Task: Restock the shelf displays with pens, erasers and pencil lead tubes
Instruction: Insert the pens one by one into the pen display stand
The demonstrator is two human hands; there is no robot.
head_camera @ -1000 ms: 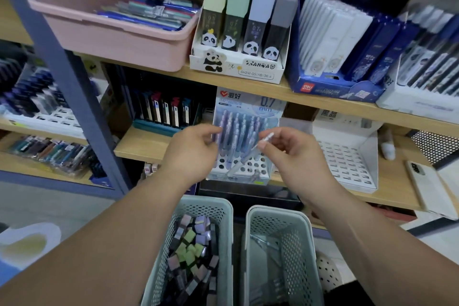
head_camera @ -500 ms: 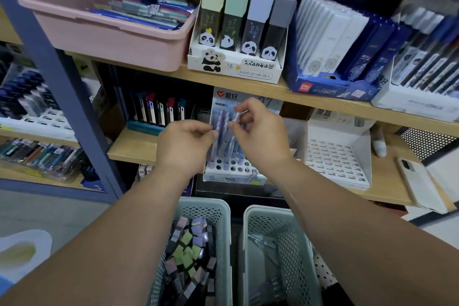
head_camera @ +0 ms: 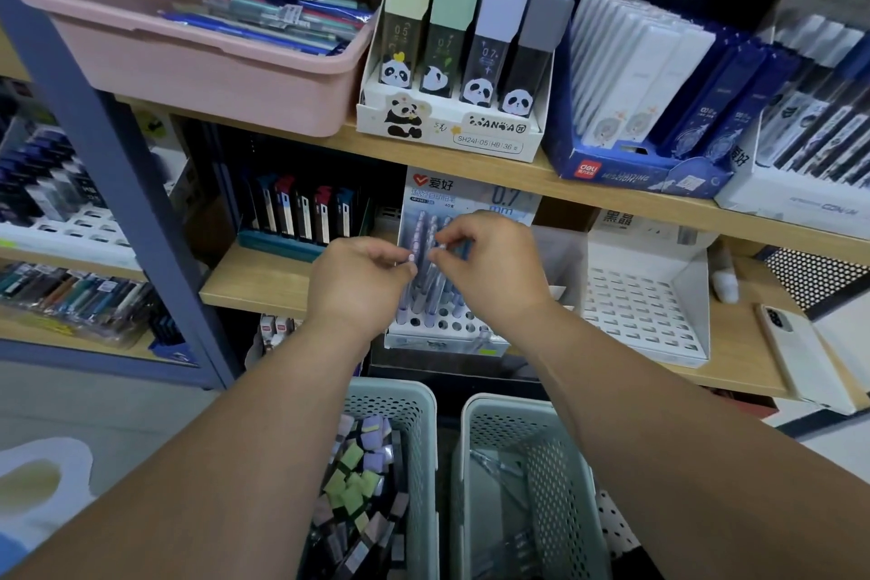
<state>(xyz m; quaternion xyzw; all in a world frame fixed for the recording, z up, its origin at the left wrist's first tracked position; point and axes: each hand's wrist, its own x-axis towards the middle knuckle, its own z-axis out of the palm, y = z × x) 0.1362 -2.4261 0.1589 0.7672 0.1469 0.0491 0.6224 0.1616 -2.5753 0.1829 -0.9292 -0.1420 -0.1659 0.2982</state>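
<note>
Both hands meet at the centre of the frame in front of the pen display (head_camera: 447, 331), a white holed rack with a "0.7" header card that stands on the middle wooden shelf (head_camera: 254, 290). The left hand (head_camera: 362, 285) has its fingers curled, with thumb and forefinger pinching the top of a pale purple pen (head_camera: 415, 272) that stands slanted in the display's left rows. Just right of it, the right hand (head_camera: 489, 271) covers the pens behind it. Its fingers (head_camera: 437, 252) are curled narrow with the tips together at the pens' upper ends, but I cannot tell whether they hold one. The two hands are just apart at the fingertips. At the bottom of the frame sit two pale green mesh baskets, side by side. The left basket (head_camera: 416, 400) is heaped with small green, purple and grey tubes (head_camera: 362, 476), and the right basket (head_camera: 475, 419) has clear-wrapped pens lying low inside. On the upper shelf are a pink tub (head_camera: 188, 75) of pens at upper left and a panda box (head_camera: 452, 134) of lead tubes beside it. A phone (head_camera: 795, 353) lies at the right edge.
</note>
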